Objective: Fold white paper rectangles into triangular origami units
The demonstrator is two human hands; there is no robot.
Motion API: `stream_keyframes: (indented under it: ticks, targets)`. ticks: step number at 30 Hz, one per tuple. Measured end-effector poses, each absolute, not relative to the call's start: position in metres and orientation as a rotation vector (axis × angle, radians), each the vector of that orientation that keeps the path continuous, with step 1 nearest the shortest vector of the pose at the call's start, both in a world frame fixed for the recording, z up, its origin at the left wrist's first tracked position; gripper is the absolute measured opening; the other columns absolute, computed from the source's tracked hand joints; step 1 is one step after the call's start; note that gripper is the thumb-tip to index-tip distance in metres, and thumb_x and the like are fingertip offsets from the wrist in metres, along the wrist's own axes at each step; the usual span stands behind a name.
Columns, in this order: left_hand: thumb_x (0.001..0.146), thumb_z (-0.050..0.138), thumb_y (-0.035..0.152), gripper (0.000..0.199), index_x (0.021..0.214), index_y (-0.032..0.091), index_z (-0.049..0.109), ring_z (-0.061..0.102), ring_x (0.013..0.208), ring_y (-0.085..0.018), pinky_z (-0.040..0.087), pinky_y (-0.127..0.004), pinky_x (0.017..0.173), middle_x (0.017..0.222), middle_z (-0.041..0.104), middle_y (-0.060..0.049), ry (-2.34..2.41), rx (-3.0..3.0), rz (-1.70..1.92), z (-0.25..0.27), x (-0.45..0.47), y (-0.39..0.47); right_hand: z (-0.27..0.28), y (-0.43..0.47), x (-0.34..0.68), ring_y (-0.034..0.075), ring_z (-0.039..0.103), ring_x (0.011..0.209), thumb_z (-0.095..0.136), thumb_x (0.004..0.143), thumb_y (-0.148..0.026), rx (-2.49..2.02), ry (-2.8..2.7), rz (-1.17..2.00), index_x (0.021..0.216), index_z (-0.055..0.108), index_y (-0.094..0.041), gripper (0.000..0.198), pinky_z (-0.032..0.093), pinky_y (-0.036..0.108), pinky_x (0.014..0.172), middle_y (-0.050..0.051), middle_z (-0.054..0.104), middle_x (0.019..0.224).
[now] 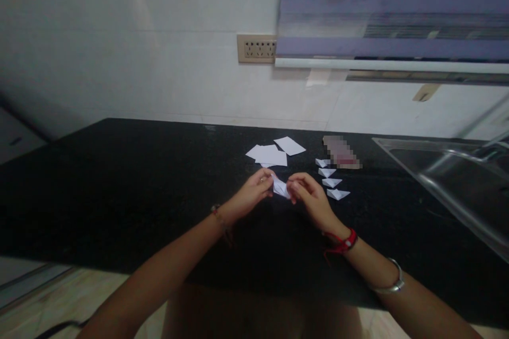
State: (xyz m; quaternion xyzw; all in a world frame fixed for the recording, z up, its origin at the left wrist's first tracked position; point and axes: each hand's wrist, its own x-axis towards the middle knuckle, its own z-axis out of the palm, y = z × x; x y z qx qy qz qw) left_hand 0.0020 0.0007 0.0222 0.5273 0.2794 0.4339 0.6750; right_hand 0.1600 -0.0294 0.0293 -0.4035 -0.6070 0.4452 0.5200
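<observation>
Between my two hands, just above the dark countertop (159,180), is a small folded piece of white paper (281,187). My left hand (256,189) pinches its left end between thumb and fingers. At the opposite end, the fingers of my right hand (308,190) are closed on it. Several flat white paper sheets (272,155) lie loosely overlapping just beyond my hands. To the right of my right hand, several small folded paper boats (337,194) stand in a row running away from me.
A blurred-out rectangular object (341,152) lies behind the paper boats. On the right a metal sink (441,180) is set into the counter. The tiled wall behind carries a power socket strip (257,49) and a purple hanging panel (389,10).
</observation>
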Motion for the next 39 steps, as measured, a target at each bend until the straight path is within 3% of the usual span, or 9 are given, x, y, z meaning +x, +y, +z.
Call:
stream_keyframes:
  ticks: [8, 15, 20, 23, 26, 33, 37, 39]
  targets:
    - [0.073, 0.054, 0.032, 0.018, 0.077, 0.015, 0.048, 0.043, 0.056, -0.004, 0.033, -0.016, 0.052, 0.066, 0.047, 0.003, 0.663, 1.286, 0.812, 0.015, 0.002, 0.002, 0.029, -0.025, 0.163, 0.008, 0.05, 0.044, 0.056, 0.068, -0.027, -1.174, -1.652, 1.269, 0.075, 0.053, -0.013, 0.016, 0.041, 0.019, 0.043, -0.001, 0.056, 0.053]
    - [0.07, 0.058, 0.032, 0.021, 0.072, 0.014, 0.047, 0.046, 0.055, -0.004, 0.036, -0.016, 0.052, 0.063, 0.046, 0.004, 0.698, 1.176, 0.807, 0.012, 0.007, -0.002, 0.024, -0.027, 0.159, 0.006, 0.046, 0.04, 0.053, 0.059, -0.011, -1.346, -1.723, 1.018, 0.065, 0.053, -0.015, 0.007, 0.038, 0.017, 0.04, -0.006, 0.05, 0.047]
    - [0.069, 0.06, 0.028, 0.02, 0.081, 0.015, 0.05, 0.052, 0.069, -0.007, 0.042, -0.02, 0.066, 0.075, 0.051, 0.0, 0.659, 1.047, 0.812, 0.012, 0.007, -0.005, 0.023, -0.025, 0.161, 0.006, 0.043, 0.04, 0.052, 0.057, -0.01, -1.408, -1.742, 0.883, 0.063, 0.054, -0.016, 0.008, 0.034, 0.016, 0.039, -0.006, 0.048, 0.046]
    - [0.068, 0.062, 0.024, 0.027, 0.091, 0.016, 0.05, 0.054, 0.075, -0.009, 0.043, -0.023, 0.071, 0.083, 0.052, -0.001, 0.644, 1.031, 0.814, 0.013, 0.005, -0.004, 0.021, -0.022, 0.163, 0.007, 0.046, 0.039, 0.051, 0.06, -0.014, -1.352, -1.646, 1.049, 0.067, 0.052, -0.016, 0.007, 0.037, 0.018, 0.039, -0.006, 0.05, 0.047]
    - [0.066, 0.063, 0.022, 0.034, 0.095, 0.017, 0.047, 0.054, 0.077, -0.01, 0.044, -0.022, 0.067, 0.088, 0.052, -0.002, 0.717, 1.111, 0.76, 0.016, 0.003, -0.004, 0.019, -0.02, 0.164, 0.008, 0.049, 0.04, 0.05, 0.065, -0.017, -1.242, -1.509, 1.172, 0.072, 0.049, -0.016, 0.007, 0.04, 0.019, 0.041, -0.005, 0.052, 0.048]
    - [0.069, 0.06, 0.024, 0.032, 0.094, 0.016, 0.041, 0.056, 0.072, -0.01, 0.045, -0.022, 0.063, 0.079, 0.054, -0.001, 0.815, 1.192, 0.695, 0.02, 0.004, -0.007, 0.014, -0.019, 0.166, 0.011, 0.053, 0.042, 0.051, 0.067, -0.021, -1.272, -1.489, 1.097, 0.079, 0.045, -0.017, 0.014, 0.043, 0.02, 0.039, -0.006, 0.053, 0.049]
    - [0.058, 0.068, 0.02, 0.049, 0.095, 0.019, 0.036, 0.056, 0.065, -0.008, 0.045, -0.021, 0.058, 0.082, 0.05, 0.001, 0.851, 1.33, 0.807, 0.019, 0.006, -0.007, 0.017, -0.022, 0.164, 0.011, 0.052, 0.038, 0.05, 0.068, -0.022, -1.389, -1.549, 0.983, 0.088, 0.043, -0.019, 0.021, 0.041, 0.019, 0.036, -0.007, 0.052, 0.047]
    - [0.056, 0.068, 0.017, 0.047, 0.092, 0.018, 0.037, 0.056, 0.062, -0.007, 0.043, -0.02, 0.055, 0.083, 0.048, 0.002, 0.909, 1.484, 0.867, 0.018, 0.006, -0.008, 0.019, -0.023, 0.164, 0.011, 0.052, 0.037, 0.049, 0.069, -0.021, -1.447, -1.59, 0.926, 0.093, 0.042, -0.019, 0.025, 0.04, 0.018, 0.035, -0.007, 0.052, 0.049]
